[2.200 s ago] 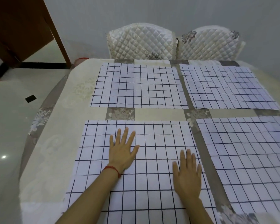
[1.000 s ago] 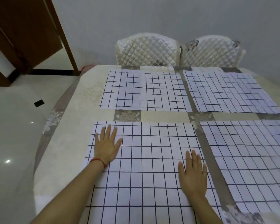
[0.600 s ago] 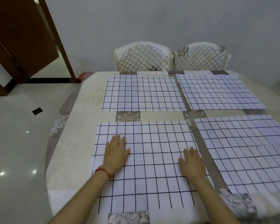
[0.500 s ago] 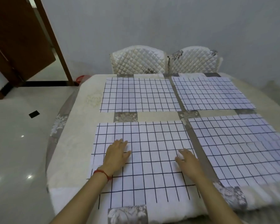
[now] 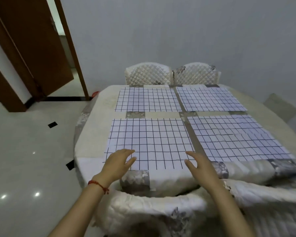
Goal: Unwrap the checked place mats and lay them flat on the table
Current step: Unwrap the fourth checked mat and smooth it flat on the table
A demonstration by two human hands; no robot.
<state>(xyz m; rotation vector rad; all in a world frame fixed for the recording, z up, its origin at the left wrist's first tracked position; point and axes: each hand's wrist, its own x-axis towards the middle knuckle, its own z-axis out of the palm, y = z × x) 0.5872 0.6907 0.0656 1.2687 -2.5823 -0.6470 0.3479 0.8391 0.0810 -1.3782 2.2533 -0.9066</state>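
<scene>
Four place mats flat on the table (image 5: 92,134), two by two. Near left mat (image 5: 150,142) in front of far left mat (image 5: 149,100); near right mat (image 5: 236,137) in front of far right mat (image 5: 210,100). Left hand (image 5: 117,162) and right hand (image 5: 201,164) at the table's near edge, by the near left mat's front corners. Two chairs (image 5: 148,73) behind the table, another chair (image 5: 143,211) before it. Door (image 5: 32,48) far left of the table.
</scene>
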